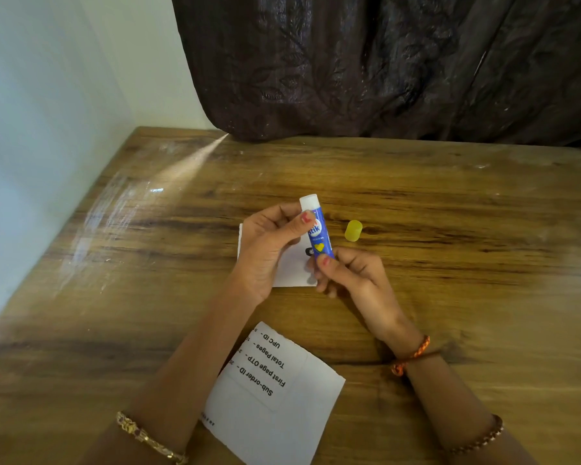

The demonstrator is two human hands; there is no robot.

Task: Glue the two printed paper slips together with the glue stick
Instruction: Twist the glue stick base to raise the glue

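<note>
**Glue stick uncapped and in hand; no glue on paper yet**

Hands meet over the middle of the desk [450,203]. The left hand [265,250] pinches the upper barrel of the glue stick [317,229] between thumb and fingers; the right hand [346,273] grips its base, fingers curled as if to twist it. The white tip points away from the person. The yellow cap [353,230] lies on the desk just right of the stick. One paper slip [292,270] lies beneath the hands, partly hidden. The second slip [272,394], printed side up, lies nearer the person between the forearms.

Judgement: the step in hand is preparing the stick. The next move calls for lowering the tip onto one slip, then aligning the other over it.
</note>
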